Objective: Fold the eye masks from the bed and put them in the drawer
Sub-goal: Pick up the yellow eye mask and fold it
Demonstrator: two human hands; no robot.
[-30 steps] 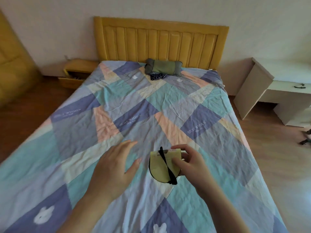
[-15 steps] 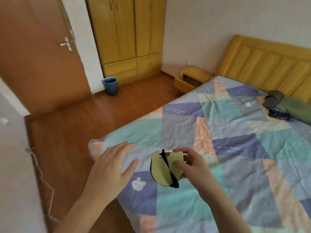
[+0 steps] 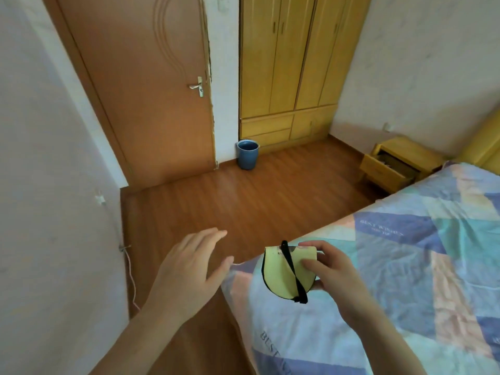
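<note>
My right hand (image 3: 334, 272) pinches a folded pale-yellow eye mask (image 3: 281, 269) with a black strap across it, held in the air above the bed's corner. To its left, my left hand (image 3: 189, 269) hovers flat with the fingers spread, holding nothing, over the floor beside the bed. The patchwork bed (image 3: 405, 266) fills the lower right. A yellow nightstand (image 3: 397, 165) stands at the far right beside the bed, its drawer (image 3: 384, 173) pulled open with dark contents I cannot make out.
A wooden floor (image 3: 257, 207) runs between the bed and the wall. A blue bucket (image 3: 247, 154) stands by a brown door (image 3: 151, 90), with a yellow wardrobe (image 3: 292, 66) to its right. A white cable (image 3: 131, 277) runs down the left wall.
The view has swung left from the bed and headboard to the door, wardrobe and nightstand. Both hands keep their pose, the right still gripping the folded mask.
</note>
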